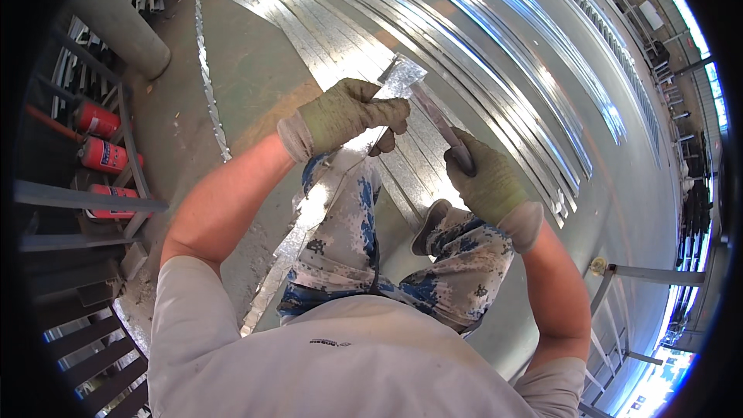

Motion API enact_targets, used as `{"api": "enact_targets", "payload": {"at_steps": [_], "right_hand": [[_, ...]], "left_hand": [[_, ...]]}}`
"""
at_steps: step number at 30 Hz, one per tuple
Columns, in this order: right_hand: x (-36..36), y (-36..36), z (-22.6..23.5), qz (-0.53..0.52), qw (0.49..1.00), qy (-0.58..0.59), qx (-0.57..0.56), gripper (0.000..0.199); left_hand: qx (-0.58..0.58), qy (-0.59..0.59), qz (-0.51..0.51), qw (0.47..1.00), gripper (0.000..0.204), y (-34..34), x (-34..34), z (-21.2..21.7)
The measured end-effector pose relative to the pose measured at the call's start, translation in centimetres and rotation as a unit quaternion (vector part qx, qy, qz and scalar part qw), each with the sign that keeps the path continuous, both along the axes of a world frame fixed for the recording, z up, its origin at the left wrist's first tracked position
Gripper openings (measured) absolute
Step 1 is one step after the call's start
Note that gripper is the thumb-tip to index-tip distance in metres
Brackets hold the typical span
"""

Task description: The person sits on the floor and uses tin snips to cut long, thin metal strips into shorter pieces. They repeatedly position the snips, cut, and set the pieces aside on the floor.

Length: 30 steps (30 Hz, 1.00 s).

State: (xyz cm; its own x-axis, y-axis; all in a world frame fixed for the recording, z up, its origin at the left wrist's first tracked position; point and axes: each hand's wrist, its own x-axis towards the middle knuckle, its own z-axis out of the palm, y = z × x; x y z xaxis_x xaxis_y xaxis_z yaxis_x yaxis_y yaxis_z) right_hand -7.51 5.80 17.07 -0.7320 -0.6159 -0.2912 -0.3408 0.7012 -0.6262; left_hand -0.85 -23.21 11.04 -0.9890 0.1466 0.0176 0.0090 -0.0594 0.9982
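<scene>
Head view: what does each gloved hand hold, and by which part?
Left hand grips a metal strip near its upper end; right hand holds a slim tool by its handle.

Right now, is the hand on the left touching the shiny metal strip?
Touching. The head view shows the gloved left hand wrapped around the metal strip, fingers curled over its upper part.

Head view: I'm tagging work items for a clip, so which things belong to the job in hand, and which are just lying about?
In the job:
left hand
right hand
metal strip
hand tool

Lying about:
strips on the floor
red cylinders
grey pipe
</scene>
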Motion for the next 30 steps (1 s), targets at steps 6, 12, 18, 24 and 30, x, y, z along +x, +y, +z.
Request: {"api": "enact_targets", "payload": {"at_steps": [6,12,18,24,30], "right_hand": [[-0.3,0.6,-1.4,0.018,0.998,0.046,-0.030,0.054],[-0.2,0.3,-0.9,0.017,0.999,0.033,-0.017,0.055],[0.0,-0.1,0.3,0.003,1.000,0.015,0.012,0.053],[-0.1,-0.1,2.0,-0.008,0.997,-0.077,0.018,0.044],[-1.2,0.3,1.1,0.021,0.997,-0.067,-0.020,0.046]], "left_hand": [[-0.040,0.013,0.024,0.999,0.035,-0.1,0.0,-0.4],[-0.014,0.014,0.001,1.000,0.036,-0.1,-0.1,0.2],[-0.003,-0.003,0.002,1.000,0.034,-0.3,-0.2,-0.3],[-0.014,-0.011,-0.004,1.000,0.036,-0.3,-0.5,-0.5],[-0.038,-0.002,0.037,0.999,0.037,0.1,-0.1,-0.4]]}}
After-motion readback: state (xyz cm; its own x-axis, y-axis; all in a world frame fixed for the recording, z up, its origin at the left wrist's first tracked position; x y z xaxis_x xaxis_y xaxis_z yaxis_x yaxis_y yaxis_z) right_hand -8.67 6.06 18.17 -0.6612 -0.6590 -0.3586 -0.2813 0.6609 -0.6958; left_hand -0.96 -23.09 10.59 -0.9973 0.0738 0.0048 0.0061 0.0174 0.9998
